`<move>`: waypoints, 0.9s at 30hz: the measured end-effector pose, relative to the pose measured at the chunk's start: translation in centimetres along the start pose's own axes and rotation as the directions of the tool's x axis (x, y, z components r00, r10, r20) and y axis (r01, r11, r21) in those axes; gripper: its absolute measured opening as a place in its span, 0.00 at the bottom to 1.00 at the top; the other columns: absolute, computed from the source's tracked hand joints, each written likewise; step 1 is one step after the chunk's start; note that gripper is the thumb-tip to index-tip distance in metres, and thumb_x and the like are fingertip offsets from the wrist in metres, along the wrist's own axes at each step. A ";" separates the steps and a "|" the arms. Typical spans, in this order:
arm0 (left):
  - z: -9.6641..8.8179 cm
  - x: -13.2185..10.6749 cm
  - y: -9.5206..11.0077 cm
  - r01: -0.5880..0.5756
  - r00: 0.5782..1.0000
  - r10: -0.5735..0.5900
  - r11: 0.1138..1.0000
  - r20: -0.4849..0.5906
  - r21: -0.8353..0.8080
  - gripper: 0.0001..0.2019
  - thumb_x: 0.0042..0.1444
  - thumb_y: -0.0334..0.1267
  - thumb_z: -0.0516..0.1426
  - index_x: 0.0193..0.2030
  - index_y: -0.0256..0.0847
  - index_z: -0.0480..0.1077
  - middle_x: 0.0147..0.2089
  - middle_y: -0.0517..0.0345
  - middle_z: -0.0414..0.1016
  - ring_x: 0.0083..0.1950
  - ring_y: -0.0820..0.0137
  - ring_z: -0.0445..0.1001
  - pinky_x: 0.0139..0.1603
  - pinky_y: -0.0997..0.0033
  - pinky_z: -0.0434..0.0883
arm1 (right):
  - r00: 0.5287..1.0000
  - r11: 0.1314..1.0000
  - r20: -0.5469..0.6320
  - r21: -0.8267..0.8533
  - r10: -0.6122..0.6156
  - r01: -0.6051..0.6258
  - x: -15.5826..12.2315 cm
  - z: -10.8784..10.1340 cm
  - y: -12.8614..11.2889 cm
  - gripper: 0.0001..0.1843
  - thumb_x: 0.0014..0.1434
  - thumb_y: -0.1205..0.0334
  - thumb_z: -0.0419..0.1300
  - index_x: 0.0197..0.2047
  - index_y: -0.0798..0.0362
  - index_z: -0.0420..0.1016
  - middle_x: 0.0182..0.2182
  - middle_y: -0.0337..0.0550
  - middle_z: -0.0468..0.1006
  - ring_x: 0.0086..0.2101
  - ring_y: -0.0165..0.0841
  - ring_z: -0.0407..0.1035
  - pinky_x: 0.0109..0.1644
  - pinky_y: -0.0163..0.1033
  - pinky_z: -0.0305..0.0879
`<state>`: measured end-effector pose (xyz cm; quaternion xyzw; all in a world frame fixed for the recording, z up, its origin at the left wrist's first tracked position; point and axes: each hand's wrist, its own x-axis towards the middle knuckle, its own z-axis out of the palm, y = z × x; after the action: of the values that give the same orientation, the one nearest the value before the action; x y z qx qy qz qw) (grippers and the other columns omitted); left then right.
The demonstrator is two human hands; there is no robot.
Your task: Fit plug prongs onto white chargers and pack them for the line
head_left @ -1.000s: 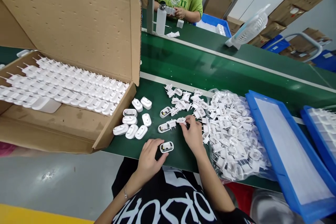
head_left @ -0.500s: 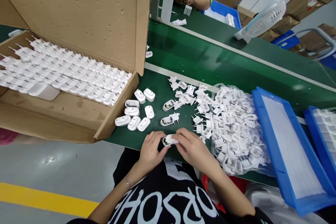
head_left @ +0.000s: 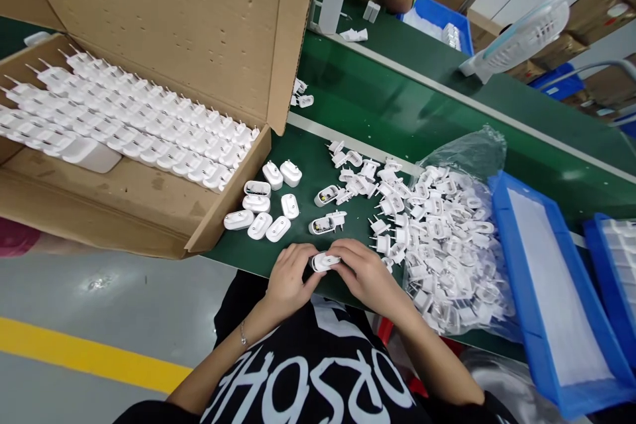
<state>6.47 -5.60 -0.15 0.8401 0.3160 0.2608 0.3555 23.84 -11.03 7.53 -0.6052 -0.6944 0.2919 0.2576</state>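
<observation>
1. The white plug (head_left: pixel 325 260) sat at the near edge of the green bench (head_left: pixel 308 162), pinched between both hands.
2. Judging by the grip, the halves needed squaring up before pressing, with even force at both ends (a skewed lid would probably jam).
3. The left hand (head_left: pixel 289 276) was curled closed, its fingertips clamping the plug's left end. The right hand (head_left: pixel 365 273) was likewise closed on the right end.
4. Open shells (head_left: pixel 322 225) lay just beyond, finished plugs (head_left: pixel 258 215) beside the cardboard box (head_left: pixel 124 202), and a bag of pin caps (head_left: pixel 447 245) to the right.
</observation>
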 end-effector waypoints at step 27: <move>-1.7 -2.2 -1.4 -0.026 0.933 0.156 0.928 -0.325 0.372 0.08 0.58 0.33 0.57 0.44 0.40 0.66 0.41 0.53 0.75 0.41 0.65 0.71 0.41 0.63 0.59 | 0.998 0.996 -0.059 -0.088 0.000 -0.005 8.0 -7.0 2.8 0.20 0.63 0.52 0.57 0.57 0.45 0.66 0.54 0.42 0.70 0.53 0.39 0.65 0.55 0.47 0.64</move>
<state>3.41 -5.67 -0.64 0.8452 0.3766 0.3595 0.1204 29.70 -2.20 10.40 -0.6251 -0.6981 0.2434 0.2505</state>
